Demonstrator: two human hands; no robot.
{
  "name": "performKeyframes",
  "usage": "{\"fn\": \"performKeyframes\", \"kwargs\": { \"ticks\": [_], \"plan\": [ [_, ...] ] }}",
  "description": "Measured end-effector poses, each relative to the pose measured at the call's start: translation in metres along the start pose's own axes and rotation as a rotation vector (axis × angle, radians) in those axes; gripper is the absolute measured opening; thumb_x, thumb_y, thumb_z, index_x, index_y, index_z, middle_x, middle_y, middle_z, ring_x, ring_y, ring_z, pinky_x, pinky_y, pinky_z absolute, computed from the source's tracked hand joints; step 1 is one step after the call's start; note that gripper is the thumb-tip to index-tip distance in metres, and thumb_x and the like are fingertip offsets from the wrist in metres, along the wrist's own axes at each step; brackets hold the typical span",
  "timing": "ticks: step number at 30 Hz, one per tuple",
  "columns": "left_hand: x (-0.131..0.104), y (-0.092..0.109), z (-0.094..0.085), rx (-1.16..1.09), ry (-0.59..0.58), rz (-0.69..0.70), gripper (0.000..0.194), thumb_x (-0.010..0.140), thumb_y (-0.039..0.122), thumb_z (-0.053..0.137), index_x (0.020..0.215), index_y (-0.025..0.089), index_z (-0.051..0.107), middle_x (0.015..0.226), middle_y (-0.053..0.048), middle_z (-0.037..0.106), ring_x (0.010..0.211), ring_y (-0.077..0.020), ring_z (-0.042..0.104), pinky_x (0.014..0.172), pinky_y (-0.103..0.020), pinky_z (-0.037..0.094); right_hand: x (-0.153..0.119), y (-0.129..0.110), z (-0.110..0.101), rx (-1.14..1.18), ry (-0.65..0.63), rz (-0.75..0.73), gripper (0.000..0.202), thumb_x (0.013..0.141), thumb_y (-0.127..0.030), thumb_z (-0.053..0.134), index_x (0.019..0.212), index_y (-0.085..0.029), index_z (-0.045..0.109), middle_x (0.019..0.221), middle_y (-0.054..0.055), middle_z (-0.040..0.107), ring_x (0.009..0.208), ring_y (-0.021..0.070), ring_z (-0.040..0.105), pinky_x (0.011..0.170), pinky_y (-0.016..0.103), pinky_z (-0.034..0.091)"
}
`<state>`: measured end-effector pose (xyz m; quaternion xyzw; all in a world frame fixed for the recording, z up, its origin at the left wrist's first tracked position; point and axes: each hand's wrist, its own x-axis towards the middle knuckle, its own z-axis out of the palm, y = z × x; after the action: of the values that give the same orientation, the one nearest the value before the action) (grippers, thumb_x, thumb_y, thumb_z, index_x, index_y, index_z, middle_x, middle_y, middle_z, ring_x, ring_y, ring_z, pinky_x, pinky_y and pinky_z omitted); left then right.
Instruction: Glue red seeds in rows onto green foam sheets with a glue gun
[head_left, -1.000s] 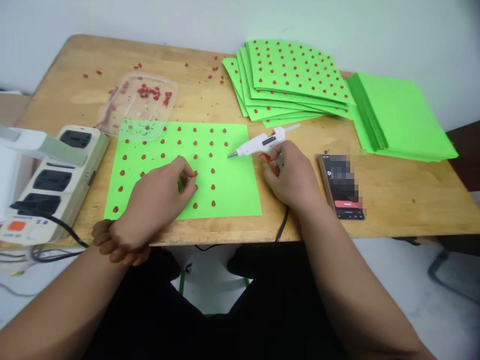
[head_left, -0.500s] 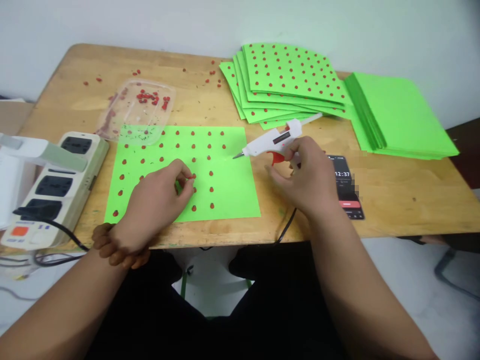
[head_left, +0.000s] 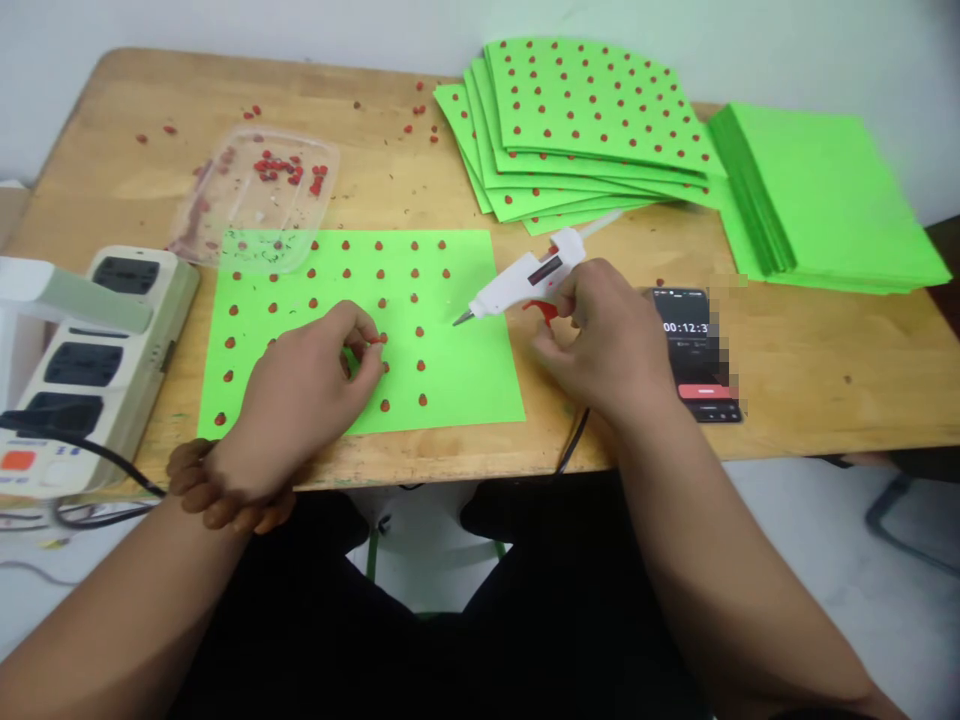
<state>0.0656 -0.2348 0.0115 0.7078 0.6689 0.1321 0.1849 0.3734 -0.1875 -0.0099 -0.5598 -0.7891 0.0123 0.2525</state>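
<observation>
My left hand (head_left: 315, 375), with a beaded bracelet at the wrist, is over a green sheet (head_left: 472, 375) dotted with rows of small red ladybug pieces. Its thumb and index finger pinch a small red piece (head_left: 381, 340). My right hand (head_left: 611, 335) is wrapped round a white glue gun (head_left: 514, 285) with a red trigger. The gun's metal nozzle points down-left, over the right part of the sheet. A clear plastic lid (head_left: 247, 215) holding loose red pieces overlaps the sheet's top left corner.
Dotted green sheets (head_left: 592, 110) are stacked at the back, beside plain green sheets (head_left: 847, 200). A phone (head_left: 694, 350) lies right of my right hand. At left are a power strip (head_left: 112, 350) and black cable (head_left: 97, 455). Loose red pieces are scattered behind the lid.
The camera view has shifted slightly. The glue gun's nozzle has moved a little left, further over the sheet. My left hand keeps its pinch at about the same place on the sheet.
</observation>
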Motion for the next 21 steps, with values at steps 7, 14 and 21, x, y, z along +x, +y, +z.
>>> {"fn": "performKeyframes", "kwargs": {
  "ticks": [7, 14, 21],
  "plan": [
    [0.0008, 0.0004, 0.0012, -0.018, 0.002, 0.006, 0.014, 0.100, 0.035, 0.060, 0.108, 0.025, 0.065, 0.088, -0.003, 0.076, 0.076, -0.0241, 0.069, 0.070, -0.038, 0.044, 0.0002, -0.0002, 0.0015, 0.018, 0.007, 0.006, 0.030, 0.096, -0.032, 0.072, 0.092, -0.030, 0.042, 0.093, 0.003, 0.058, 0.080, 0.0242, 0.054, 0.069, 0.040, 0.031],
    [-0.0001, -0.0001, 0.0002, -0.022, 0.006, 0.019, 0.013, 0.100, 0.035, 0.061, 0.107, 0.025, 0.067, 0.091, -0.003, 0.078, 0.077, -0.0243, 0.069, 0.071, -0.039, 0.045, -0.0001, 0.0015, 0.0023, 0.009, 0.009, -0.026, 0.030, 0.096, -0.029, 0.071, 0.092, -0.030, 0.041, 0.098, 0.003, 0.063, 0.084, 0.0250, 0.058, 0.068, 0.039, 0.031],
    [-0.0005, 0.0003, 0.0001, -0.003, 0.013, 0.016, 0.016, 0.100, 0.036, 0.061, 0.109, 0.025, 0.069, 0.093, -0.004, 0.081, 0.078, -0.0245, 0.071, 0.070, -0.037, 0.048, 0.0009, -0.0004, 0.0023, 0.022, -0.005, -0.014, 0.033, 0.096, -0.030, 0.071, 0.090, -0.030, 0.039, 0.096, 0.003, 0.062, 0.082, 0.0242, 0.057, 0.068, 0.040, 0.032]
  ]
}}
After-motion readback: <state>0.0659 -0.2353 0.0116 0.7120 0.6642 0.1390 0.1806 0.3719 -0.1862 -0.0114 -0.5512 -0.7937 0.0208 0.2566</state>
